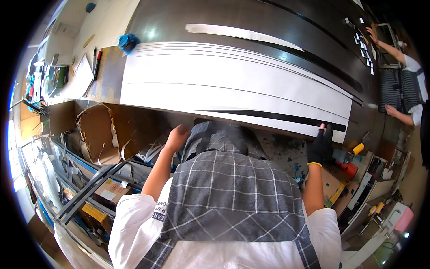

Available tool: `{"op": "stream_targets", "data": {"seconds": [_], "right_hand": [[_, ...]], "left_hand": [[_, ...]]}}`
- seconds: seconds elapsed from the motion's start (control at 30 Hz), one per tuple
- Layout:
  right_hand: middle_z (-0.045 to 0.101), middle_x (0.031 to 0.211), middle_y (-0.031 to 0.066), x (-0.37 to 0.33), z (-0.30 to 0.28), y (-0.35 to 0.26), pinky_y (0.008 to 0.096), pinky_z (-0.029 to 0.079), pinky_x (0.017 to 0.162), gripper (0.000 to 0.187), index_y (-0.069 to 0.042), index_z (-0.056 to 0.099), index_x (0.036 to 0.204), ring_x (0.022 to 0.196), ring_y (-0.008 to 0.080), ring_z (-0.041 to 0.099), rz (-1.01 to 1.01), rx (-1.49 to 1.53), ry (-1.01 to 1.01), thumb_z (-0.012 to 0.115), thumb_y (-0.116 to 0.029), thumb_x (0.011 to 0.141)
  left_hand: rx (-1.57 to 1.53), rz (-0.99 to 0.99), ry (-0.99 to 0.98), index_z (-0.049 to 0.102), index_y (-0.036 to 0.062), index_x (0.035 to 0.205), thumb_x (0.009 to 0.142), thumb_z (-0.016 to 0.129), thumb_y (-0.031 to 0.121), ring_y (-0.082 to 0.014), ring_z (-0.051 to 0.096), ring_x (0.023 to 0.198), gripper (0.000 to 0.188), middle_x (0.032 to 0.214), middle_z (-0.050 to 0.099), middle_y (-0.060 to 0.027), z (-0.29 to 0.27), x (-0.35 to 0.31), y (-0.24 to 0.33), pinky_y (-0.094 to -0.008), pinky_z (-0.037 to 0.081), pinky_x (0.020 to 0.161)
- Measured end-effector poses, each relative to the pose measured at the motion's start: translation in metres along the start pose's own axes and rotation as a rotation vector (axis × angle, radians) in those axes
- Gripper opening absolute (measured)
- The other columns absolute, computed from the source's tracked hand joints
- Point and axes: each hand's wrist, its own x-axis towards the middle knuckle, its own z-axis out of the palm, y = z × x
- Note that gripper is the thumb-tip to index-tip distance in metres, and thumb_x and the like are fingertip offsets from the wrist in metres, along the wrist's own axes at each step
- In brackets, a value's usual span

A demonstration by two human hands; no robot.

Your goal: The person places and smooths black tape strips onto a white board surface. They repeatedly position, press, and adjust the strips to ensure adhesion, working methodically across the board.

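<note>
Long white sheets (pixel 233 76) lie in a layered row on the dark worktable (pixel 165 20). A narrow black strip (pixel 273 117) runs along their near edge, widening toward the right. My right hand (pixel 320 145), in a black glove with a bare fingertip showing, reaches to the right end of that strip. Its fingers are stretched out and rest at the strip and the sheet's near edge. My bare left hand (pixel 178 136) hangs in front of the table edge, apart from the sheets. Its fingers are bent and partly hidden, so I cannot see whether they hold anything.
A pale strip (pixel 242 33) lies beyond the sheets. Blue crumpled plastic (pixel 128 43) sits at their far left corner, near a red-capped marker (pixel 97 65). An open cardboard box (pixel 101 134) stands below left. At far right, a co-worker's hand (pixel 371 34) reaches over small white pieces.
</note>
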Motion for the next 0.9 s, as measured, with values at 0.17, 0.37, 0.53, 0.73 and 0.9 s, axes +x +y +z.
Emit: {"op": "stream_targets", "data": {"seconds": [0.17, 0.37, 0.53, 0.73, 0.9], "right_hand": [[0.05, 0.137, 0.0158, -0.006, 0.004, -0.012, 0.0461, 0.034, 0.11, 0.031, -0.007, 0.057, 0.117, 0.129, 0.0352, 0.044, -0.104, 0.157, 0.129, 0.054, 0.0, 0.087], [0.062, 0.114, 0.0123, -0.026, 0.027, 0.022, 0.0431, 0.046, 0.098, 0.02, -0.004, 0.06, 0.097, 0.115, 0.0328, 0.056, -0.201, 0.206, 0.228, 0.067, 0.0, 0.079], [0.065, 0.106, 0.0136, -0.024, -0.005, 0.039, 0.043, 0.048, 0.095, 0.013, -0.004, 0.061, 0.097, 0.104, 0.033, 0.062, -0.159, 0.338, 0.222, 0.063, -0.003, 0.085], [0.066, 0.11, 0.0148, 0.028, -0.131, 0.026, 0.0406, 0.049, 0.09, 0.01, -0.002, 0.061, 0.098, 0.102, 0.0317, 0.063, -0.115, 0.401, 0.597, 0.057, -0.006, 0.089], [0.065, 0.114, 0.0145, 0.034, -0.169, 0.036, 0.037, 0.05, 0.091, 0.02, 0.001, 0.061, 0.1, 0.106, 0.0294, 0.062, -0.007, 0.556, 0.71, 0.051, 0.006, 0.083]], "left_hand": [[0.059, 0.06, 0.038, 0.064, -0.0003, 0.107, 0.086, 0.066, 0.018, -0.0273, 0.067, 0.095, 0.028, 0.099, 0.068, -0.0181, 0.002, 0.003, 0.032, -0.0359, 0.051, 0.083], [-0.204, 0.028, 0.095, 0.066, -0.0022, 0.102, 0.089, 0.065, 0.015, -0.0174, 0.063, 0.081, 0.022, 0.089, 0.069, -0.0102, 0.028, 0.0, 0.064, -0.0303, 0.05, 0.076], [-0.347, -0.064, 0.001, 0.067, 0.0009, 0.104, 0.092, 0.065, 0.017, -0.0103, 0.064, 0.081, 0.02, 0.089, 0.07, -0.0043, 0.028, -0.017, 0.111, -0.0253, 0.049, 0.07], [-0.715, -0.089, -0.01, 0.058, 0.0053, 0.127, 0.098, 0.058, 0.018, -0.0122, 0.067, 0.085, 0.031, 0.101, 0.071, -0.0062, 0.05, -0.024, 0.162, -0.0256, 0.052, 0.07], [-1.181, 0.124, 0.389, 0.023, 0.0131, 0.154, 0.102, 0.049, 0.015, -0.0201, 0.064, 0.105, 0.059, 0.127, 0.06, -0.0167, 0.059, -0.01, 0.182, -0.0339, 0.056, 0.079]]}}
